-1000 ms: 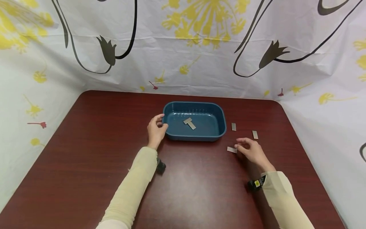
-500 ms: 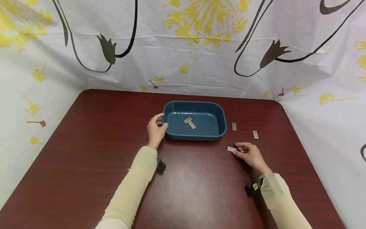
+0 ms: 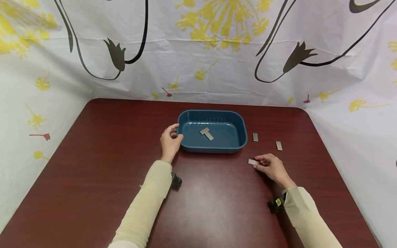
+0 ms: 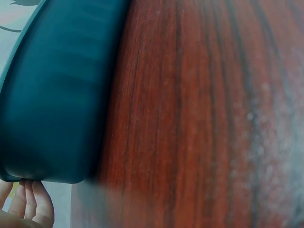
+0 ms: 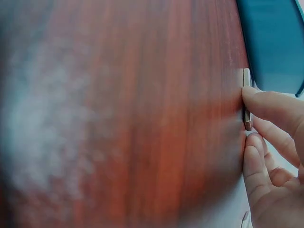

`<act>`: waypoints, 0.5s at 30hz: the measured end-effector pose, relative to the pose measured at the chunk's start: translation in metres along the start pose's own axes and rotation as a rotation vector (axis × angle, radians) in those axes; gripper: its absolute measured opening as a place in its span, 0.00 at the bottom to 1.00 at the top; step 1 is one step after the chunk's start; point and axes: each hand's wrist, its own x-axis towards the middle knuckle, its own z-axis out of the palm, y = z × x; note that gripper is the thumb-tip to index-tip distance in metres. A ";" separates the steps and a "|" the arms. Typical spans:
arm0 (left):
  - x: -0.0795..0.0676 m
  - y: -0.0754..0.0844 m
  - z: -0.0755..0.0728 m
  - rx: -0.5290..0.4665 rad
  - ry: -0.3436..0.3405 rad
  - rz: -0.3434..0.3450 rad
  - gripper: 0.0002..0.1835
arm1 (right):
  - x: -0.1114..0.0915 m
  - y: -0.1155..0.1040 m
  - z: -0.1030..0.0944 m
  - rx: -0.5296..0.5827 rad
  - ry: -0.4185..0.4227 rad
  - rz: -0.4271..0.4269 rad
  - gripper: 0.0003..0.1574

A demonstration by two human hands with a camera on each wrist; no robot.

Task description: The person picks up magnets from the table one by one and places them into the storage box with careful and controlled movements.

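Observation:
A blue rectangular tray (image 3: 214, 150) stands toward the back of the table, with two flat silver rectangular pieces (image 3: 209, 136) overlapping inside it. My left hand (image 3: 169, 146) holds the tray's left end, thumb toward the near corner and fingertips at the rim. In the left wrist view those fingers (image 4: 42, 202) are against the tray's end wall. To the right of the tray, my right hand (image 3: 274, 169) pinches another flat silver rectangular piece (image 3: 252, 161) between thumb and fingers at its right end. The right wrist view has this piece (image 5: 247, 122) edge-on, lying close along the tabletop.
Two more silver pieces lie right of the tray, one near its wall (image 3: 255, 137) and one farther right (image 3: 279, 145). A dark red wooden table (image 3: 102, 148) lies under everything. Patterned white cloth (image 3: 186, 62) hangs behind and at both sides.
My right hand has come slightly down and left, its thumb and fingers closing onto the end of the nearest silver piece. The left hand stays at the tray's end.

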 end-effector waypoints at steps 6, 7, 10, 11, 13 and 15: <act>0.001 0.002 0.001 0.004 0.012 -0.010 0.22 | 0.004 -0.001 -0.004 0.003 -0.042 0.012 0.12; 0.001 0.002 0.001 0.001 0.011 -0.012 0.22 | 0.004 -0.001 -0.004 0.004 -0.053 0.010 0.11; 0.001 0.001 0.001 -0.011 0.008 -0.022 0.22 | 0.005 -0.002 -0.005 0.012 -0.083 0.015 0.11; 0.001 0.001 0.001 -0.015 0.009 -0.026 0.22 | 0.005 -0.002 -0.005 0.013 -0.095 0.015 0.10; 0.000 0.000 0.001 -0.020 0.010 -0.035 0.22 | 0.006 -0.003 -0.005 0.013 -0.111 0.013 0.10; 0.000 0.000 0.001 -0.023 0.012 -0.041 0.23 | 0.006 -0.004 -0.004 0.013 -0.121 0.014 0.10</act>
